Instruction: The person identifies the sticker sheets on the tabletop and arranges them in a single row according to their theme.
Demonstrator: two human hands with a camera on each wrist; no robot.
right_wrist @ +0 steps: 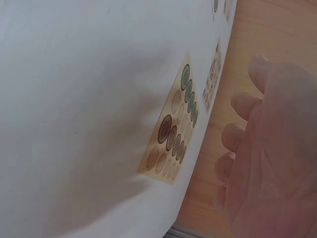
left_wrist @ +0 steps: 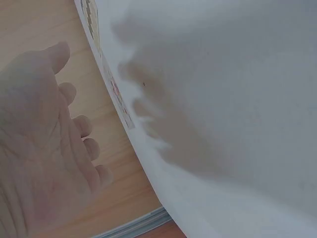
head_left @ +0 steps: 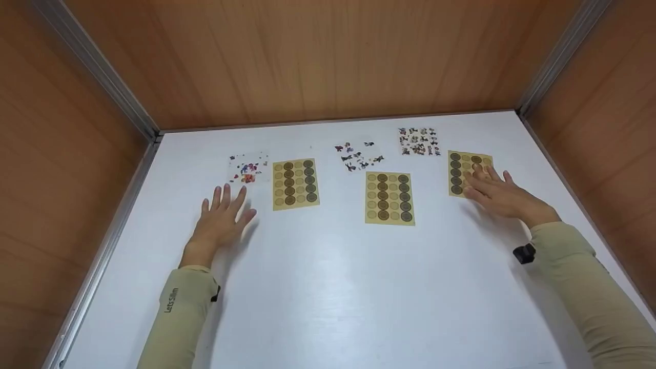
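My left hand (head_left: 219, 223) hovers above the white table with its fingers spread, just in front of a clear sticker sheet (head_left: 248, 168) with small colourful figures. In the left wrist view its palm (left_wrist: 44, 144) faces down and holds nothing. My right hand (head_left: 505, 197) is over the lower right part of a kraft sticker sheet (head_left: 455, 171) with rows of round stickers, hiding part of it. The right wrist view shows the same sheet (right_wrist: 171, 126) lying flat, with the empty hand (right_wrist: 272, 153) raised apart from it.
Two more kraft sheets of round stickers lie left of centre (head_left: 296, 184) and at centre right (head_left: 389, 199). Behind them are two clear figure sticker sheets, one mid-table (head_left: 359, 156), one farther right (head_left: 419, 142). Wooden panels (head_left: 318, 61) wall the table (head_left: 328, 287) at back and sides.
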